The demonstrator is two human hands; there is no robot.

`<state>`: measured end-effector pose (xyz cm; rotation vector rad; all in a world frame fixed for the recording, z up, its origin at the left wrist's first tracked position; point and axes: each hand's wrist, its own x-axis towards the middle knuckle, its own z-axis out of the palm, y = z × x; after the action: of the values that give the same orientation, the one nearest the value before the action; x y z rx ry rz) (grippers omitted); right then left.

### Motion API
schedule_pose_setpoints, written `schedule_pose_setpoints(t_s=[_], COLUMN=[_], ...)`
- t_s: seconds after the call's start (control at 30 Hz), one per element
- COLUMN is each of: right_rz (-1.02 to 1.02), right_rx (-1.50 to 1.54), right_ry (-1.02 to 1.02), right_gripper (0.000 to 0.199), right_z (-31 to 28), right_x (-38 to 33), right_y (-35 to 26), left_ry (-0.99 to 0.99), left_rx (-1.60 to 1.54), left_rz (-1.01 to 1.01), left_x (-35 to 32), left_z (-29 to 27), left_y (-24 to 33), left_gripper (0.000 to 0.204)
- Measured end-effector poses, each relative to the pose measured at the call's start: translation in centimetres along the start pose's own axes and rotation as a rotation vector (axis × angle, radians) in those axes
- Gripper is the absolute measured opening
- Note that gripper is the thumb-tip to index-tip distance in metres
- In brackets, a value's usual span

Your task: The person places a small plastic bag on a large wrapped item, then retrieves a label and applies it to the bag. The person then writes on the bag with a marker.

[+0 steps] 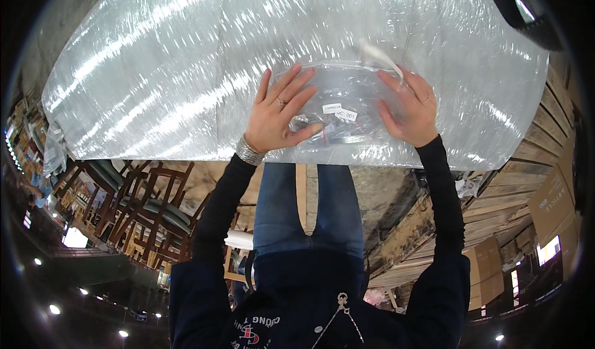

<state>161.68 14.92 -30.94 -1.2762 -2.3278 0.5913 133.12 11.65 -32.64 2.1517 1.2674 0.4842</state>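
Note:
A clear plastic bag (350, 92) lies flat on a table wrapped in shiny clear film. Small white labels (344, 114) and several small items, hard to make out, show inside the bag. My left hand (277, 114), with a ring and a wide silver bracelet, rests on the bag's left side with its fingers spread. On the right side is my right hand (410, 108), its thumb and index finger apart at the bag's edge. A thin white stick-like thing (379, 55), smeared by motion, sticks out from between its fingers; its kind is unclear.
The film-covered table (155, 70) reaches far past my hands, with its near edge close to my legs. Wooden chairs (155, 206) stand at the lower left. Stacked planks (496, 206) and cardboard boxes (486, 271) are at the right. A dark strap-like object (517, 14) hangs at the upper right.

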Motion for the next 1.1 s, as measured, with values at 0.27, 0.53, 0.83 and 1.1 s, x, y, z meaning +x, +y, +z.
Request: schedule_pose_setpoints(t_s=[0.27, 0.53, 0.83, 1.1], right_rz=[0.032, -0.06, -0.123, 0.251], right_rx=[0.167, 0.052, -0.089, 0.007], right_ry=[0.108, 0.02, -0.057, 0.042], right_gripper=[0.064, 0.061, 0.054, 0.055], right_z=[1.0, 1.0, 1.7, 1.3], right_x=[-1.2, 0.5, 1.1, -0.2], right_y=[1.6, 1.7, 1.3, 1.0], left_ry=[0.032, 0.16, 0.159, 0.15], left_rx=[-0.009, -0.124, -0.15, -0.177], left_rz=[0.095, 0.065, 0.111, 0.084], left_x=[2.8, 6.0, 5.5, 5.2], left_z=[0.9, 4.8, 5.3, 5.3], left_y=[2.3, 4.1, 3.4, 3.4], left_gripper=[0.033, 0.034, 0.03, 0.033])
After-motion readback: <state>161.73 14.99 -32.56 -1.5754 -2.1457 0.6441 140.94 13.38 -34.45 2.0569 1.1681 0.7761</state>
